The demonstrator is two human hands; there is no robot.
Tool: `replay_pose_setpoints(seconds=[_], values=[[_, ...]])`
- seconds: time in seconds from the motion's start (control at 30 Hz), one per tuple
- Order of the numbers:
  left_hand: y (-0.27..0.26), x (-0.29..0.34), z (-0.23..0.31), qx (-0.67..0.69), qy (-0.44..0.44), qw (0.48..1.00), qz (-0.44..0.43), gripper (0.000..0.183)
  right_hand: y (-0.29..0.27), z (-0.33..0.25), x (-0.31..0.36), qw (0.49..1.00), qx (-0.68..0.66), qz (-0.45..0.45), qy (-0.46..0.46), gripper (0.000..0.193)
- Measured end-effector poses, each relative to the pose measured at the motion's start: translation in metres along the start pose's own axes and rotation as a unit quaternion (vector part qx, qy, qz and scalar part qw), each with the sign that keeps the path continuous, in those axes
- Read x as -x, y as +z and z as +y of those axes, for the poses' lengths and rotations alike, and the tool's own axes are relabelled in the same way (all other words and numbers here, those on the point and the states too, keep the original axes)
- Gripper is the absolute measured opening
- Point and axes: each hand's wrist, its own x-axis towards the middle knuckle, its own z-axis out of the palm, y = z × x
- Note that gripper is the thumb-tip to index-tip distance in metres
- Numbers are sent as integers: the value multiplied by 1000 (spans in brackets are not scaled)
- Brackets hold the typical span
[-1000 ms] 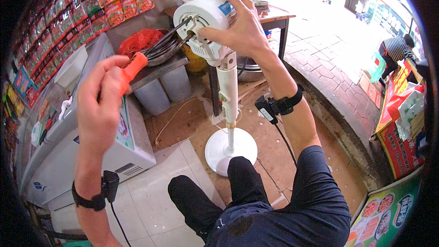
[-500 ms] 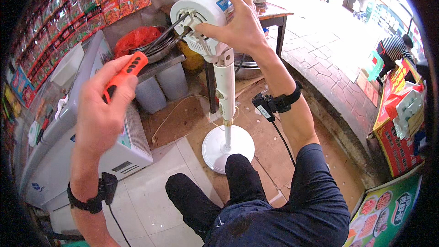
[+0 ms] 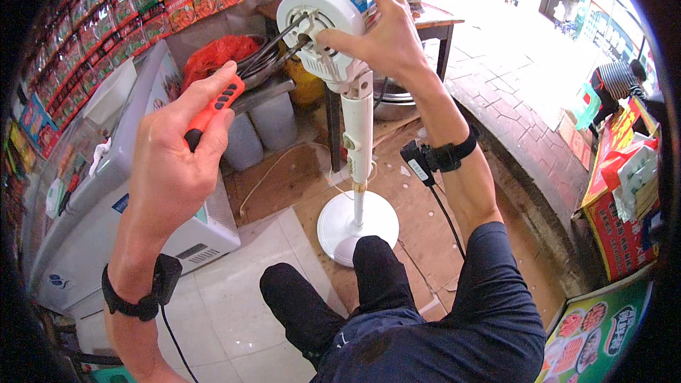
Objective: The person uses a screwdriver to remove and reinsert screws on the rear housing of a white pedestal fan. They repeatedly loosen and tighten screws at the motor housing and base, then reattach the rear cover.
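A white pedestal fan stands in front of me, its motor housing [image 3: 317,64] at the top of a white pole [image 3: 357,128] on a round base [image 3: 340,230]. No blades or cage show on it. My right hand [image 3: 394,39] grips the housing, thumb on its front face and fingers over the top. In my left hand [image 3: 174,145] is a screwdriver [image 3: 221,101] with an orange and black handle. Dark thin rods run between the handle and the housing's front; whether the tip touches is hard to tell.
Left stands a chest freezer [image 3: 85,241], below hanging food packets [image 3: 202,0]. Behind the screwdriver sit a metal bowl with a red net bag [image 3: 220,57] and grey buckets [image 3: 273,113]. A wooden table [image 3: 436,18] stands behind the fan. A curb borders the paving; another person [image 3: 616,81] is far right.
My view has shifted slightly, so the fan and both hands appear a little further right. The left hand has turned somewhat with the screwdriver. The right hand keeps its grip on the housing.
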Motion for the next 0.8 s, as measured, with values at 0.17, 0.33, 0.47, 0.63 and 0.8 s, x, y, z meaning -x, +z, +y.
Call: replay_pose_setpoints(seconds=[0.17, 0.33, 0.47, 0.63, 0.8], values=[[-9, 4, -1, 189, -216, 957, -54, 39, 0, 0, -1, 999, 43, 2, -25, 93], [-16, -7, 4, 330, -322, 884, -77, 36, -1, -5, -1, 999, 34, -29, 27, 100], [1, -2, 10, 74, -123, 989, -31, 34, -5, -7, 4, 999, 6, -14, 48, 99], [1, 6, 6, 101, -179, 979, -19, 34, -6, -5, 3, 998, 36, -38, 29, 111], [-6, 10, 1, 171, -213, 961, -33, 33, -22, 13, -11, 975, -194, -79, 69, 133]])
